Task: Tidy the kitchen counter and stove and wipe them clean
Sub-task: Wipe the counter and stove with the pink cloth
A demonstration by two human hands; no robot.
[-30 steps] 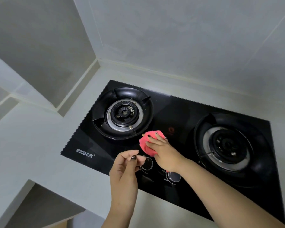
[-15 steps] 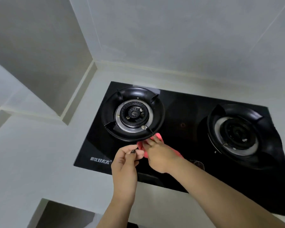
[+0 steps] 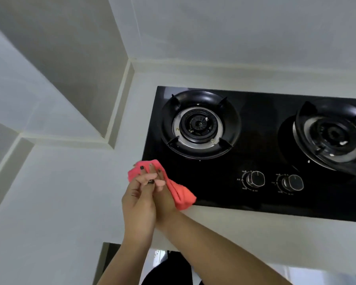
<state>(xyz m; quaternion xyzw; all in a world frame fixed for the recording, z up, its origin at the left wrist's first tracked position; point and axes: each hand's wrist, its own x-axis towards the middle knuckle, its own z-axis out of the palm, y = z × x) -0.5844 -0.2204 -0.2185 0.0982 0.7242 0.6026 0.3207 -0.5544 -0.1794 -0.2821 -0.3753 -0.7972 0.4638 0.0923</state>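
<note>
A pink cloth point(image 3: 181, 195) lies bunched over the front left corner of the black glass stove point(image 3: 259, 120), partly on the white counter point(image 3: 70, 192). My right hand point(image 3: 167, 204) presses down on the cloth, dark-nailed fingertips on its left end. Crossing in front of the right one is my left hand point(image 3: 138, 200), fingers loosely curled against it. Whether the left hand pinches anything is hidden. The left burner point(image 3: 197, 124) and right burner point(image 3: 333, 134) sit bare, with small pale crumbs on the right one.
Two control knobs point(image 3: 255, 178) point(image 3: 294, 182) sit on the stove's front strip, right of the cloth. Grey walls point(image 3: 234, 27) close the back and left, with a stepped ledge point(image 3: 66, 138) at the left. The counter's front edge point(image 3: 255, 258) runs below my arms.
Both hands and the cloth have slid left, from the middle of the stove by the knobs to its front left corner. My left hand has closed in over the right one.
</note>
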